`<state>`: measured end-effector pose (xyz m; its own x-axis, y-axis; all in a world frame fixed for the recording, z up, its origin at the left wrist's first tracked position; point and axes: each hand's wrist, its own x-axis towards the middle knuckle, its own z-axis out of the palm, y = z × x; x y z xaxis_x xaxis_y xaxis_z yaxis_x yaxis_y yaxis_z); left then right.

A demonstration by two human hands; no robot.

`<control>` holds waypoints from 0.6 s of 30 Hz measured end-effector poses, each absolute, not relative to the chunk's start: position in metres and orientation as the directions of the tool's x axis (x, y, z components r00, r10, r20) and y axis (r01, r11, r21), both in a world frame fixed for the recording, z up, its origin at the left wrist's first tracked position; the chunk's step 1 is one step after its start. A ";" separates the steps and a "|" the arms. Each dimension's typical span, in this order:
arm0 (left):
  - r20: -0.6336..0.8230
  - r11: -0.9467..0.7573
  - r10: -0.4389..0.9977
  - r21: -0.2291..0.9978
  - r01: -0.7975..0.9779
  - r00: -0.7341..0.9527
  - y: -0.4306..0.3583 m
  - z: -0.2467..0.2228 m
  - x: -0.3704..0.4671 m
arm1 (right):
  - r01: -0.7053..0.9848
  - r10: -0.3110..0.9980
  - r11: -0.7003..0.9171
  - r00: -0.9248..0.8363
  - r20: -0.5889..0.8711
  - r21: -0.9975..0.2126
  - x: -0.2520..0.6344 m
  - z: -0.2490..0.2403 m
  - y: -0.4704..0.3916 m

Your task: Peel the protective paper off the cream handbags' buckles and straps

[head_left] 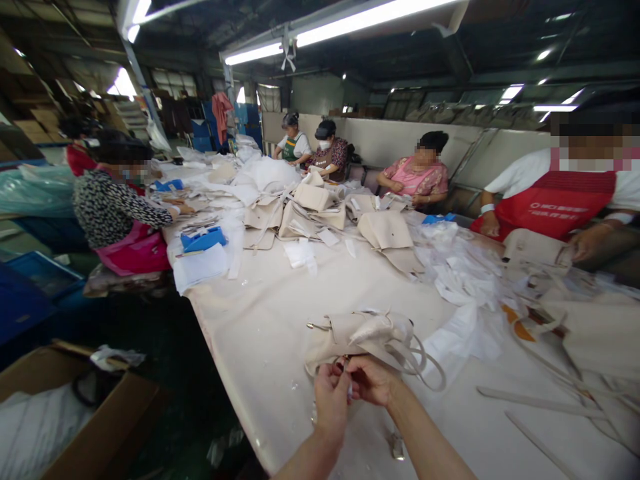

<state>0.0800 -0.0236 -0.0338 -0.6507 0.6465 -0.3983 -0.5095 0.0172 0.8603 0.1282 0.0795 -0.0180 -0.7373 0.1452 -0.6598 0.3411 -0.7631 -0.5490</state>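
A cream handbag lies on its side at the near part of the table, its strap looped out to the right. Against its near edge, my left hand and my right hand meet with fingertips pinched together. Something small, partly metallic, sits between the fingers; the fingers cover most of it, so its kind is unclear. A metal clasp sticks out at the bag's left end. Close to my right forearm, a small metal piece rests on the table.
Cream bags are heaped mid-table, with white wrapping sheets at right. Loose straps lie near right. A cardboard box stands on the floor at left. Several people sit around the table; one in a red apron handles a bag.
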 end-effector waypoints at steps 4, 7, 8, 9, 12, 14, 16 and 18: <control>-0.298 -0.024 0.649 0.911 -0.411 -0.700 -0.028 -0.036 0.077 | 0.311 0.157 -0.785 -0.736 -0.658 -0.536 0.127 -0.024 0.080; -0.164 -0.027 0.669 0.969 -0.244 -0.725 -0.032 -0.035 0.075 | 0.274 0.179 -0.799 -0.742 -0.646 -0.536 0.130 -0.023 0.081; -0.133 -0.026 0.678 0.979 -0.204 -0.723 -0.033 -0.035 0.074 | 0.263 0.183 -0.804 -0.745 -0.642 -0.534 0.130 -0.023 0.081; -0.125 -0.025 0.680 0.981 -0.193 -0.722 -0.033 -0.034 0.074 | 0.257 0.183 -0.808 -0.746 -0.640 -0.530 0.131 -0.022 0.081; -0.183 -0.050 0.639 0.959 -0.278 -0.747 -0.030 -0.034 0.073 | 0.255 0.171 -0.819 -0.747 -0.642 -0.515 0.131 -0.023 0.082; -0.264 -0.073 0.615 0.919 -0.387 -0.743 -0.028 -0.034 0.074 | 0.257 0.167 -0.819 -0.750 -0.640 -0.514 0.130 -0.026 0.082; -0.349 -0.082 0.622 0.862 -0.501 -0.701 -0.026 -0.035 0.077 | 0.272 0.156 -0.812 -0.751 -0.642 -0.516 0.128 -0.028 0.083; -0.442 -0.094 0.636 0.769 -0.632 -0.633 -0.026 -0.035 0.079 | 0.294 0.149 -0.804 -0.741 -0.654 -0.516 0.126 -0.029 0.085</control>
<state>0.0792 -0.0258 -0.0352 -0.6325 0.6360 -0.4421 -0.6322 -0.0942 0.7691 0.1258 0.0847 -0.0289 -0.7415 0.1487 -0.6543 0.2942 -0.8043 -0.5162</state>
